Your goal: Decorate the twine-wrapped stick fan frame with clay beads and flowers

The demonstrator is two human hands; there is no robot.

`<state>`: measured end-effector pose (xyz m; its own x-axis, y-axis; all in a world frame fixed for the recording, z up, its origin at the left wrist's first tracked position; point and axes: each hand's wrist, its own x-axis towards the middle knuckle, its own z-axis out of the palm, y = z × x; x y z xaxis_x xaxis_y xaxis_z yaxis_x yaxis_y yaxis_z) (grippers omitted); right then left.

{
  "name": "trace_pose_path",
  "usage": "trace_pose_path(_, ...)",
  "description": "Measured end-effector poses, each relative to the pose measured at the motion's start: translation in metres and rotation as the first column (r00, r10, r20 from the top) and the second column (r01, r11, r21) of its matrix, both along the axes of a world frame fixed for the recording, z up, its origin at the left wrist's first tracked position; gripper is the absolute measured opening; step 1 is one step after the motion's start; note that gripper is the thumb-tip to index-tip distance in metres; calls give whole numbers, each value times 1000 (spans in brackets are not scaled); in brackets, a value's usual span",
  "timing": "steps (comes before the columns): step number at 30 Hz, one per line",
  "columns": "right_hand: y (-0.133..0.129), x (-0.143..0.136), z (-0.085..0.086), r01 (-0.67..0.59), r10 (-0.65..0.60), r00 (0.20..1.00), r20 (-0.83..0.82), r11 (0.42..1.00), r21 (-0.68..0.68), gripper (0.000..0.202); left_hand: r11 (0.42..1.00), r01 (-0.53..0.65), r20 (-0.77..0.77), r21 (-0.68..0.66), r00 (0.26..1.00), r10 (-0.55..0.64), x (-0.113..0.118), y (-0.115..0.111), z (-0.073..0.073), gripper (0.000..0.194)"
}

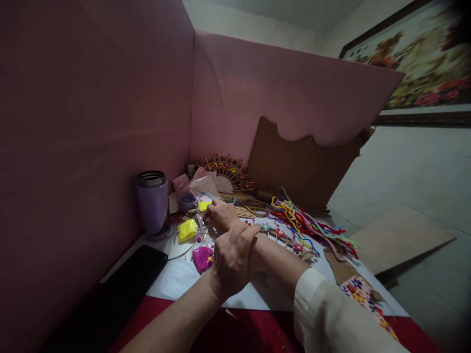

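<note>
- Crossing at 6 o'clock, both forearms hide part of the flowered arc (281,233); the sleeve (324,304) is cut off.
- The left hand (233,255) reaches toward 1 o'clock, fingers closed around the right wrist (246,235), their undersides hidden.
- Beyond, the right hand (222,214) points toward 11 o'clock, fingers bent at the small yellow packet (204,206); whether they grip it, I cannot tell.
- At 12 o'clock from both hands, a stick-edged fan (233,169) stands partly covered.
</note>
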<state>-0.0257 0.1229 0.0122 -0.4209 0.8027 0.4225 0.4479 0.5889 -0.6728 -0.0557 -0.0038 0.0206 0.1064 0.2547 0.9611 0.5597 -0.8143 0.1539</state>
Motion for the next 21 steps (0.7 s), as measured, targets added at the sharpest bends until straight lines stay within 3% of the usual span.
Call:
trace_pose_path(4, -4, 6, 16, 42, -85, 956, 282, 987, 155, 10, 999, 33, 25, -15, 999, -33, 2, 4, -5, 34)
trace_pose_path(8, -7, 22, 30, 51, -161, 916, 367, 955, 292, 11, 998, 45, 86, -47, 995, -40, 1, 6, -5, 32)
trace_pose_path(12, -3, 49, 38, 124, -262, 920, 291, 901, 416, 11, 977, 8, 165, -213, 986, 27, 0, 10, -8, 27)
trace_pose_path(17, -8, 88, 43, 311, -389, 919, 61, 814, 490, 8, 939, -1, 220, -345, 972, 81, 2, 18, -13, 24)
trace_pose_path(19, -19, 101, 45, 363, -411, 912, -11, 792, 492, 8, 903, 39, 278, -428, 956, 91, 1, 21, -11, 24)
trace_pose_path(21, -36, 111, 43, 362, -379, 923, -69, 789, 497, 8, 830, 159, 406, -535, 910, 87, 0, 24, -7, 26)
